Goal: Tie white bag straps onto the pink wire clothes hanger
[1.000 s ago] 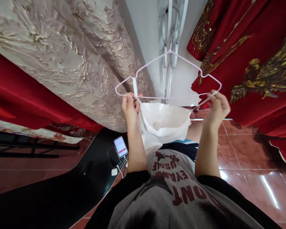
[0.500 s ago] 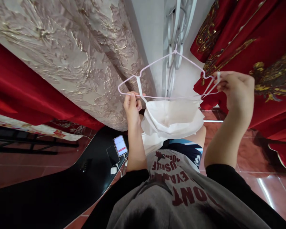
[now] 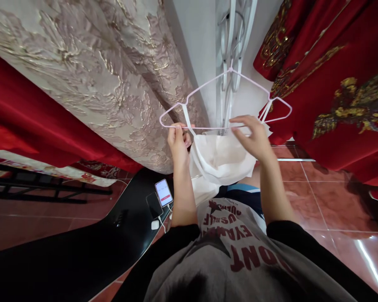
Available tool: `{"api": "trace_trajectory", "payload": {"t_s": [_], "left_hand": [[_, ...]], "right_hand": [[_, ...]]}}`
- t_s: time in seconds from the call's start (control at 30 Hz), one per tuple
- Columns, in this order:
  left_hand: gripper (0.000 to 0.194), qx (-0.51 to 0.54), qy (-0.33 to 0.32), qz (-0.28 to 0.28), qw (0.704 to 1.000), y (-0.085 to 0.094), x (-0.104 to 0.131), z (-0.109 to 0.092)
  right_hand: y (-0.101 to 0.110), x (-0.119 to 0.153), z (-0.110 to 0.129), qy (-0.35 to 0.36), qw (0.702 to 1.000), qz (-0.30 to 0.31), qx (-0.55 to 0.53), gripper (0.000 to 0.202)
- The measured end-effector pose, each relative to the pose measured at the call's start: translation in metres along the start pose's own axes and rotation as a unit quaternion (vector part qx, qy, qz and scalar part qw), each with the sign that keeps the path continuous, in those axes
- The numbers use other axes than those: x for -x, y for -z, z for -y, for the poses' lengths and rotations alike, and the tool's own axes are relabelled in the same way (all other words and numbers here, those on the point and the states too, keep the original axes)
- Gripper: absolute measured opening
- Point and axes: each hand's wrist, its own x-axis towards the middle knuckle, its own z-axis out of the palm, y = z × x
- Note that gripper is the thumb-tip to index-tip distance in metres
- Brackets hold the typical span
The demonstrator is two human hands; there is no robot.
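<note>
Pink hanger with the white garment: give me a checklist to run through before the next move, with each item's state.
1. Left hand has its grip on the lower bar of the hanger: ok.
2. Left strap sits over the hanger's left notch: ok.
3. Right strap sits at the right notch: ok.
4. Right hand has its grip on the hanger: not ok; thumb and forefinger are apart near the lower bar.
5. Hanger's hook caught on the white metal bars: cannot tell; it blends in with them.
6. White garment hangs flat: not ok; its top sags open.
</note>
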Motion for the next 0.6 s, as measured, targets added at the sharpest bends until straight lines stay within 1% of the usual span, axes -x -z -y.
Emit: {"api": "trace_trajectory", "payload": {"t_s": [0.03, 0.07, 0.13, 0.2, 0.27, 0.33, 0.43, 0.53, 0.6], "left_hand": [[0.032, 0.001, 0.001, -0.009, 1.0, -0.001, 0.001, 0.003], [0.03, 0.004, 0.003, -0.018, 1.0, -0.001, 0.003, 0.006], [0.027, 0.006, 0.015, -0.02, 1.0, 0.001, 0.008, 0.011], [0.026, -0.016, 0.032, 0.006, 0.999, 0.005, 0.012, 0.012], [0.024, -0.06, 0.039, 0.045, 0.996, 0.011, 0.015, 0.004], [0.023, -0.096, 0.046, 0.093, 0.99, 0.018, 0.016, -0.014], [0.03, -0.106, 0.088, 0.165, 0.977, 0.025, 0.013, -0.052], [0.031, -0.128, 0.13, 0.202, 0.962, 0.032, 0.007, -0.084], [0.032, -0.152, 0.138, 0.221, 0.954, 0.036, 0.004, -0.095]], "right_hand": [[-0.013, 0.002, -0.004, 0.006, 0.999, 0.021, 0.033, 0.017], [-0.023, 0.005, -0.007, 0.01, 0.998, 0.028, 0.063, 0.018], [-0.036, 0.012, -0.011, 0.011, 0.995, 0.008, 0.095, 0.023], [-0.039, 0.02, -0.011, 0.021, 0.995, -0.019, 0.1, 0.027], [-0.035, 0.025, -0.01, 0.029, 0.995, -0.029, 0.093, 0.028], [-0.03, 0.026, -0.008, 0.029, 0.996, -0.033, 0.077, 0.027], [-0.024, 0.023, -0.004, 0.03, 0.998, -0.04, 0.043, 0.025], [-0.025, 0.021, 0.0, 0.025, 0.999, -0.037, 0.019, 0.024], [-0.027, 0.021, 0.001, 0.015, 0.999, -0.032, 0.017, 0.024]]}}
